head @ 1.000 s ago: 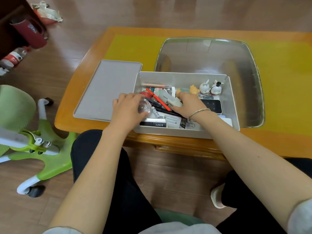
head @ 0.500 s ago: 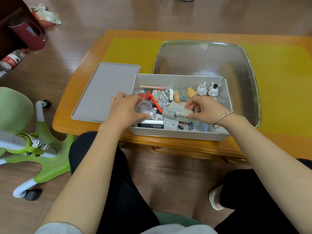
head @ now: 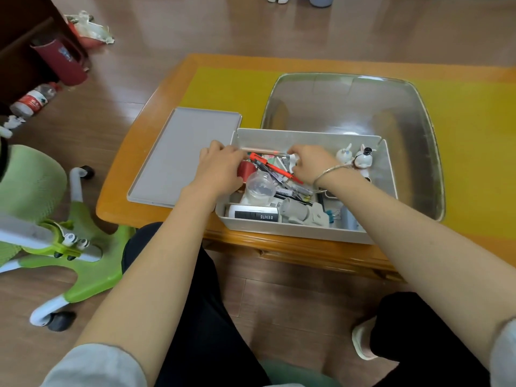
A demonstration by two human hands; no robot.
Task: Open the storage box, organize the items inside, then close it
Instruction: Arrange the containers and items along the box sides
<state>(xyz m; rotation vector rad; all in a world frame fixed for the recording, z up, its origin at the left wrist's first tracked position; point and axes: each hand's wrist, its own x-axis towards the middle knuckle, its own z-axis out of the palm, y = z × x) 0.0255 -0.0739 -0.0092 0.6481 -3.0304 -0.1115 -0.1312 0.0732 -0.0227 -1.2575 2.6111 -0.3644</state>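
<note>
Both hands work inside the open box (head: pixel 307 135). The left hand (head: pixel 220 170) has its fingers curled at the far left corner beside a red cap (head: pixel 247 169); what they hold, if anything, cannot be told. The right hand (head: pixel 310 163) has its fingers bent down among the pens (head: pixel 272 170), apparently sorting; its grip is hidden. The lid (head: pixel 181 157) lies just left of the box, likely parked for closing later. The box sits at the near edge of the counter (head: pixel 223 85), in front of a steel tray (head: pixel 413 141). A green chair (head: pixel 72 263) stands on the wood floor.
</note>
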